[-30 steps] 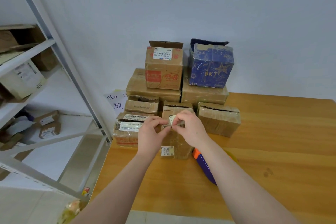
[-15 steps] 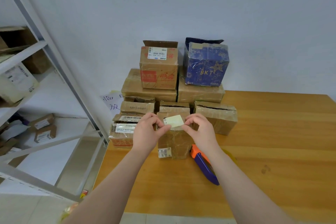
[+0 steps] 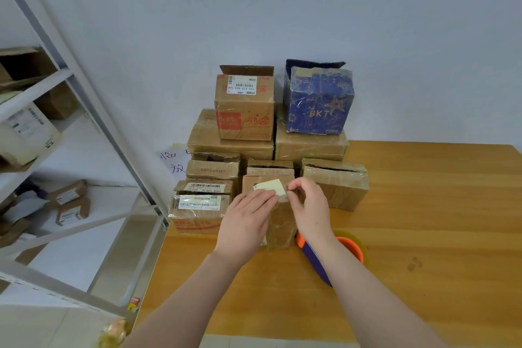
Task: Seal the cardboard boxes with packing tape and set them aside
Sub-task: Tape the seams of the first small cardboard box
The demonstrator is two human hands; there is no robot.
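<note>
Now the left hand [image 3: 248, 220] lies flat on a pale label [image 3: 271, 186] atop the small box [image 3: 280, 224] on the table [image 3: 423, 206] — the right hand [image 3: 309, 206] pinches the label's edge. Behind sit some eight brown boxes [image 3: 231, 147] and one blue box [image 3: 319, 104]; one tape dispenser [image 3: 312, 256] lies beside.

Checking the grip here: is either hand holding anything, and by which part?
The right hand pinches the pale label by its right edge; the left hand only presses flat fingers on it.
</note>
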